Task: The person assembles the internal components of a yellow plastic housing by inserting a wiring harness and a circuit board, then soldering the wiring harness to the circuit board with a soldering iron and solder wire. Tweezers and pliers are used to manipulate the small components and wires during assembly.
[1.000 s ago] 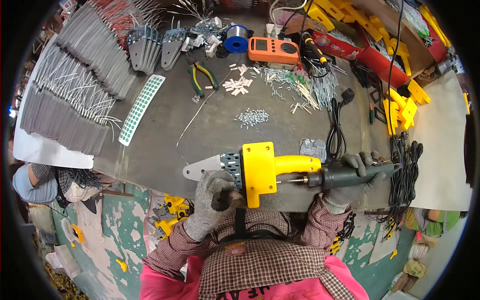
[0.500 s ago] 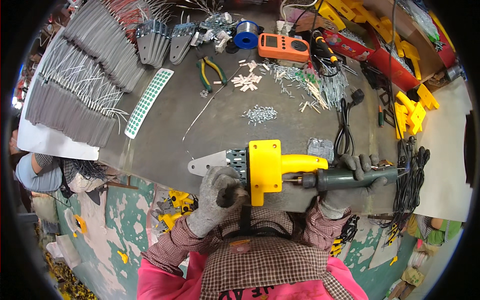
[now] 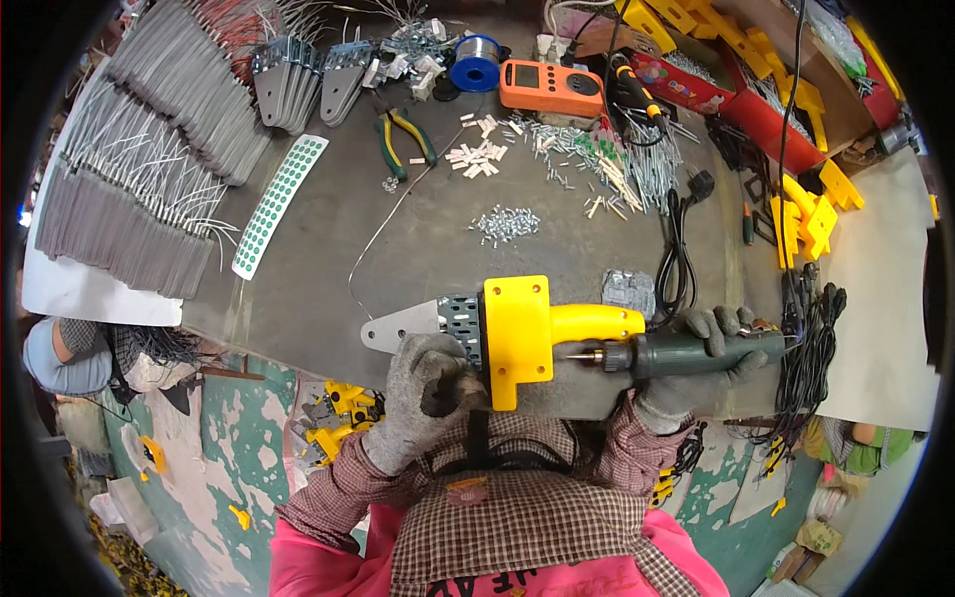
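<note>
Bears, across a flat dark-grey benchtop (image 3: 298,298), a white strip of round green stickers (image 3: 281,207) at left; farther, green-and-yellow-handled pliers (image 3: 426,139) and a blue-flanged wire spool (image 3: 476,66); nearer, heaped small silvery fasteners (image 3: 505,227); at right, a looped black cable (image 3: 676,264).

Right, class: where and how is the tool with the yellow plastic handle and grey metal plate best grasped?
Probably by the slim yellow bar of the tool, from the far side: the bar juts rightward from the broad yellow block, and the dark-green cylindrical power driver crowds its near side.
</note>
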The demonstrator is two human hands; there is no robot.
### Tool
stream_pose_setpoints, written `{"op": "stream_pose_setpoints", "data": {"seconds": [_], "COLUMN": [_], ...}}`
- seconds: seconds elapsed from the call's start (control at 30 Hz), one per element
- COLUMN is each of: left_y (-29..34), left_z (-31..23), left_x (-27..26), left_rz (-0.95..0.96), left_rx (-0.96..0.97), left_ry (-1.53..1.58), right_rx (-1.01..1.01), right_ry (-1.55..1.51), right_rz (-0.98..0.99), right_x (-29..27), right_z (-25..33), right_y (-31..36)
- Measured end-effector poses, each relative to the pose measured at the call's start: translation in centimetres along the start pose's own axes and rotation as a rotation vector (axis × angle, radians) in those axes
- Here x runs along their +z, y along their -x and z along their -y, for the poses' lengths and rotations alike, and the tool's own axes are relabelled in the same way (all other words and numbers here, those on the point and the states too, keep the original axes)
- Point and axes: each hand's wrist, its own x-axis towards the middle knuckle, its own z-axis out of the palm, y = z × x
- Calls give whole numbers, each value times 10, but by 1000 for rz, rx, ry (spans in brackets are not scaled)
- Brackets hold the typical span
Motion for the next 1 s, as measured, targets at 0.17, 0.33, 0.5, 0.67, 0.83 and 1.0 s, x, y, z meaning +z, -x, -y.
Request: {"op": "stream_pose_setpoints", "data": {"seconds": [0.17,0.33,0.5,0.67,0.83,1.0], "left_y": [0,1,2,-3,-9,-7], "left_z": [0,-1,0,-1,2,2], "left_x": [2,2,2,-1,-6,-3], "left_rz": [-3,36,39,63,120,112], "left_rx": [22,-22,-7,-5,16,34], "left_ry": [-49,52,21,-4,44,28], "right_rx": [18,-18,24,34,16,-35], "right_ry": [43,78,17,7,64,116], "right_rz": [-57,-99,-76,-102,-151,-231], "right_x": [6,13,7,6,10,9], "right_z": [-11,-15,-16,-17,-12,-18], "right_y": [7,9,9,9,9,11]}}
